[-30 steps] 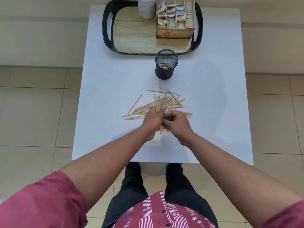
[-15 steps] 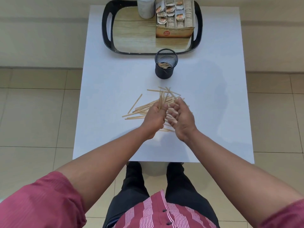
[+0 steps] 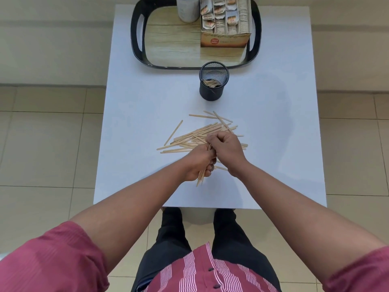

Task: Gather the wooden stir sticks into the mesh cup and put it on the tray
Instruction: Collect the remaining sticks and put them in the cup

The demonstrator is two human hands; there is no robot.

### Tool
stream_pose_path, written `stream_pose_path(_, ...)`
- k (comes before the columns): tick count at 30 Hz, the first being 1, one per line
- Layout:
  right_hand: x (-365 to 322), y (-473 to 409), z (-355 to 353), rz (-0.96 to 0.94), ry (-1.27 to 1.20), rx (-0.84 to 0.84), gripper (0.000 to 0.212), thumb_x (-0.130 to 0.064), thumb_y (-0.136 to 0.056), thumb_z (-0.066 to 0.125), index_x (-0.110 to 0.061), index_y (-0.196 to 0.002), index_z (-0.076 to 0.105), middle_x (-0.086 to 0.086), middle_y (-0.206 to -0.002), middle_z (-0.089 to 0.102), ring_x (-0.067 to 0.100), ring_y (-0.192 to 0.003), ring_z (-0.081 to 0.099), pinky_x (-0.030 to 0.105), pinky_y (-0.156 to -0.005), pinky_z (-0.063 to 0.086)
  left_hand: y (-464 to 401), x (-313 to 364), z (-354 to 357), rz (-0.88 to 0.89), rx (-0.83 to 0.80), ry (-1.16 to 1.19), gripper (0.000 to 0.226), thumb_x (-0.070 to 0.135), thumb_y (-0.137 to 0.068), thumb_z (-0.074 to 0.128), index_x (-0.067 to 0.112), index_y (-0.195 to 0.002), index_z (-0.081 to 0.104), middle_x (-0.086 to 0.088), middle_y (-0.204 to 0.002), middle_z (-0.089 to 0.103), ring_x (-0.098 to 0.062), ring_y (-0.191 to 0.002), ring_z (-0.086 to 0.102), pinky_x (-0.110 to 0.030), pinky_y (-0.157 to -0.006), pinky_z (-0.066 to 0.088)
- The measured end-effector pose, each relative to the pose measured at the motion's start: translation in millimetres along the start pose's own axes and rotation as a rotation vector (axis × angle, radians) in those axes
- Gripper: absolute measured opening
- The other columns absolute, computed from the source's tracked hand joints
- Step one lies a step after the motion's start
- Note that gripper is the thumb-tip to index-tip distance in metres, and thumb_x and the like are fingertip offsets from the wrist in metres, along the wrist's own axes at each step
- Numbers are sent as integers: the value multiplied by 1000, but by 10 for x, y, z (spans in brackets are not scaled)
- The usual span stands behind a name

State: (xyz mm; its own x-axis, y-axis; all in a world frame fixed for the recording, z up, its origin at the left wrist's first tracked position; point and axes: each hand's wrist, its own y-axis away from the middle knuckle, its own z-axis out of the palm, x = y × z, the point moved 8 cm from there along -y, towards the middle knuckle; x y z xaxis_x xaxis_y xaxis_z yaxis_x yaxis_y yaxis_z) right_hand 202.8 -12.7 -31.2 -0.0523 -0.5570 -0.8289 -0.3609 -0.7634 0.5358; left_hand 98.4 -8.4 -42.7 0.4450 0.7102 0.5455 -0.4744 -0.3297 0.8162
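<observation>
Left hand (image 3: 201, 163) grips a small bundle of wooden stir sticks (image 3: 201, 177), fingers curled round it, the stick ends projecting below the fist toward the near table edge. Right hand (image 3: 226, 149) is curled directly beside it, knuckles up, over the loose pile (image 3: 190, 137) of sticks scattered on the white table (image 3: 136, 102); whether its fingers pinch a stick cannot be told, since the fingertips are turned under. Both hands cover the near right part of the pile. The black mesh cup (image 3: 213, 82) stands upright on the table between the pile and the tray (image 3: 137, 49), just in front of the tray's near rim, with a few sticks inside. On the tray's far right sits a cardboard box (image 3: 224, 40) of sachets; beside it a pale container (image 3: 188, 11) is cut off by the top edge. Tray floor shows a wood-grain pattern. Box lettering is too small to read.
</observation>
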Motion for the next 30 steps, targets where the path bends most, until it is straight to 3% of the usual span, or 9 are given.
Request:
stream_pose_path(5, 13, 27, 40, 60, -88, -83, 20, -27, -101, 59, -15, -104, 74, -11, -72, 65, 7, -56, 58, 24, -48, 48, -30, -21, 0, -24, 4, 79, 16, 15, -95, 48, 17, -79, 49, 3, -56, 48, -9, -44, 34, -20, -39, 31)
stream_pose_path(8, 20, 38, 52, 51, -61, -139, 23, -29, -102, 56, -17, -109, 75, -6, -102, 74, 7, -87, 66, 24, -71, 53, -34, -17, -38, -40, 24, 73, 17, 13, -92, 51, 18, -76, 48, 2, -58, 45, -9, -42, 32, -20, -39, 28)
stream_pose_path(10, 33, 44, 45, 57, -69, -168, 25, -30, -103, 55, -18, -106, 76, -3, -107, 73, 10, -96, 66, 29, -83, 53, -31, -29, -65, -56, 27, 59, 18, 16, -92, 55, 19, -75, 49, 3, -57, 42, -8, -42, 30, -19, -39, 25)
stream_pose_path(14, 106, 81, 19, 166, -265, -153, 20, -36, -100, 56, -32, -117, 67, -16, -89, 69, 2, -87, 68, 30, -87, 53, -39, 30, -123, -33, 75, 147, 28, 41, -94, 64, 19, -78, 60, 5, -56, 39, -8, -42, 29, -19, -40, 24)
stream_pose_path(18, 303, 229, 155, 420, -375, -237, 34, -54, -95, 55, -25, -110, 67, -3, -99, 73, 22, -89, 71, 45, -91, 57, -58, 242, -259, 115, 280, 374, 56, 68, -90, 56, 16, -69, 56, 2, -52, 44, -11, -41, 40, -22, -42, 38)
stream_pose_path(21, 296, 341, 306, 460, -367, -373, 44, -60, -98, 50, -22, -104, 71, 4, -92, 73, 25, -83, 72, 40, -78, 60, -36, 373, -354, 237, 412, 351, 64, 73, -92, 43, 15, -66, 53, -2, -54, 52, -18, -47, 49, -28, -51, 47)
stream_pose_path(24, 243, 320, 346, 439, -377, -323, 45, -59, -99, 51, -19, -89, 70, 6, -76, 65, 16, -61, 58, 29, -57, 51, 15, 452, -415, 346, 506, 163, 63, 73, -93, 40, 16, -70, 53, 8, -56, 53, -7, -47, 50, -20, -49, 46)
stream_pose_path(27, 256, 252, 286, 411, -356, -255, 44, -60, -98, 53, -19, -87, 67, 0, -68, 56, 11, -52, 44, 23, -47, 37, 30, 519, -414, 371, 496, 81, 61, 71, -94, 42, 17, -70, 54, 10, -51, 52, -6, -47, 50, -16, -45, 43)
stream_pose_path(30, 298, 202, 246, 395, -467, -253, 33, -52, -100, 58, -21, -98, 71, -2, -68, 53, 8, -51, 36, 20, -42, 29, 4, 594, -454, 336, 449, 16, 61, 70, -95, 42, 17, -67, 54, 1, -57, 56, -14, -54, 53, -22, -50, 45)
